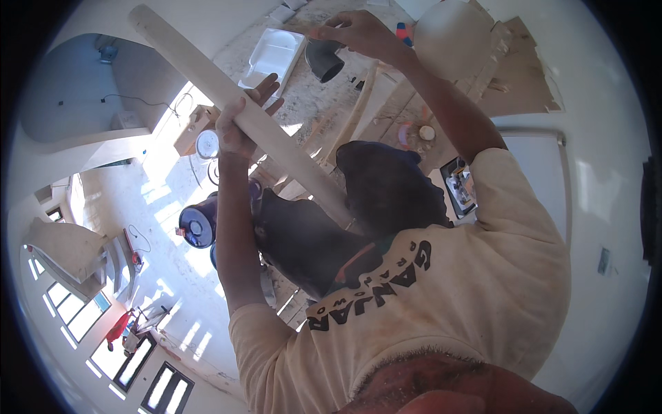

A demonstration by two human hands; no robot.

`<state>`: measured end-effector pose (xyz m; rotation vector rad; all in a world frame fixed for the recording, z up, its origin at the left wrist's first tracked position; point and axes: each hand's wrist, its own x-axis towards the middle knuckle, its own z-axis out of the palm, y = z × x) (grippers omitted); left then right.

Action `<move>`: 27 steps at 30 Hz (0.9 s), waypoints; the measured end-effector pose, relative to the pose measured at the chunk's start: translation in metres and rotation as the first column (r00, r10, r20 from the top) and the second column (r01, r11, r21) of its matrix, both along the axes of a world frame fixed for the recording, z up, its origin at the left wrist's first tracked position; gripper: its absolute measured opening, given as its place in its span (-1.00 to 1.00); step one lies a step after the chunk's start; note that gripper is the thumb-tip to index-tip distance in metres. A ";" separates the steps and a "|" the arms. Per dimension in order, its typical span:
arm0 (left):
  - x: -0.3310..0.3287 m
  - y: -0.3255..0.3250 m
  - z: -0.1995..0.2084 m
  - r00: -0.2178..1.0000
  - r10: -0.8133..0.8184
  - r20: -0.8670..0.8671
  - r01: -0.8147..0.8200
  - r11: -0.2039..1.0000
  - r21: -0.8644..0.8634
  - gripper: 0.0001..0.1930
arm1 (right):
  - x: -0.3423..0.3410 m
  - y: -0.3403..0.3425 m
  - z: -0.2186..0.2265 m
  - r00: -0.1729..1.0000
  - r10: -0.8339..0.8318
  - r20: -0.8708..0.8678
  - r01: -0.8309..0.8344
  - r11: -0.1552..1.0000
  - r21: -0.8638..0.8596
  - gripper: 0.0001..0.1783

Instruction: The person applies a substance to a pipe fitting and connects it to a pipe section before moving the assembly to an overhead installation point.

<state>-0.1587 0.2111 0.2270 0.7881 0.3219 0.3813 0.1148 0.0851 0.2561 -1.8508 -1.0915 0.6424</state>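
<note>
A long off-white pipe (pixel 289 148) runs slantwise from the upper left down between my dark-clad knees. My left hand (pixel 238 127) is around its middle, the thumb across the top and the fingers reaching past the far side. Farther up, my right hand (pixel 362 34) is bent, thumb and fingertips drawn together. Just below those fingertips is a dark grey elbow fitting (pixel 324 62), its round opening facing down. The hand covers its upper end, and I cannot tell whether the fingers grip it or merely pass in front.
A white tray (pixel 279 55) lies on the dusty floor beyond the pipe. Left of my knees are a blue drum (pixel 198 224) and a cardboard box (pixel 196 131). A black case (pixel 458 186) with small items sits by my right elbow. Someone in red (pixel 118 328) is far off, lower left.
</note>
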 end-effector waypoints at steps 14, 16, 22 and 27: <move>0.069 0.002 -0.026 0.981 -0.180 0.077 0.184 0.982 -0.045 -0.42 | -0.011 0.019 -0.009 0.997 0.067 0.038 -0.064 0.995 -0.073 -0.09; 0.071 0.007 -0.028 0.980 -0.196 0.027 0.196 0.981 -0.002 -0.47 | -0.006 0.010 -0.015 0.999 0.031 -0.041 -0.034 0.998 -0.055 -0.11; 0.100 -0.001 -0.023 0.990 -0.138 0.039 0.141 0.985 -0.103 -0.57 | 0.029 -0.110 -0.048 0.975 -0.210 0.070 0.217 0.970 -0.110 -0.21; 0.146 0.015 -0.067 0.994 -0.072 -0.080 0.055 0.979 -0.197 -0.69 | 0.020 -0.255 -0.168 0.869 -0.074 0.490 0.368 0.758 -0.538 -0.22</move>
